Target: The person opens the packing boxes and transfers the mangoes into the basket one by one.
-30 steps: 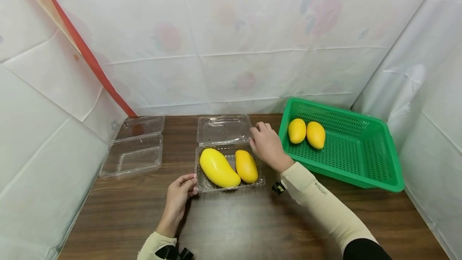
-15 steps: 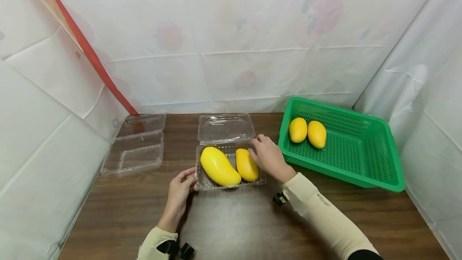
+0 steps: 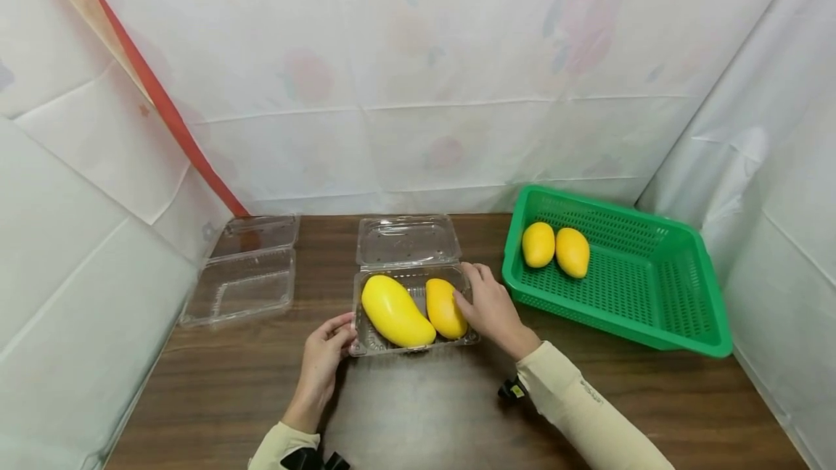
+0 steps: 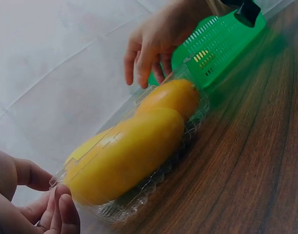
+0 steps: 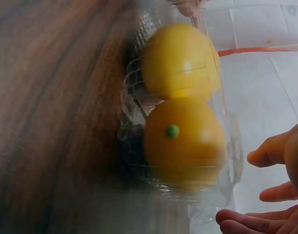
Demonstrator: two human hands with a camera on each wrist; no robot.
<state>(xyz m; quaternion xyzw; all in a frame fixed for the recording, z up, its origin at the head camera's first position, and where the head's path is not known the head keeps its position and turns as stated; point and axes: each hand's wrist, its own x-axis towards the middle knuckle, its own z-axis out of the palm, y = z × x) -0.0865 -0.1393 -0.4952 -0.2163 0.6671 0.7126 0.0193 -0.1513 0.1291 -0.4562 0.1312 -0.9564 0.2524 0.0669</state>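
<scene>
A clear plastic clamshell box (image 3: 421,275) lies with its lid (image 3: 408,241) folded back on the brown table. Inside it are a large yellow mango (image 3: 395,312) on the left and a smaller orange-yellow mango (image 3: 445,309) on the right. My left hand (image 3: 324,360) pinches the box's left edge between thumb and fingers, as the left wrist view also shows. Over the box's right side hovers my right hand (image 3: 493,310), its fingers loosely extended and holding nothing. In the right wrist view a green stem spot (image 5: 173,130) shows on the smaller mango.
At the right stands a green perforated basket (image 3: 660,325) with two mangoes, a left one (image 3: 538,244) and a right one (image 3: 572,252), at its left end. A second clear clamshell box (image 3: 251,289) lies open at the left. White sheeting (image 3: 405,78) walls the back and sides.
My right hand has moved nearer to me along the box's right side, from the far corner. My left hand keeps its place on the box edge, and the mangoes stay put.
</scene>
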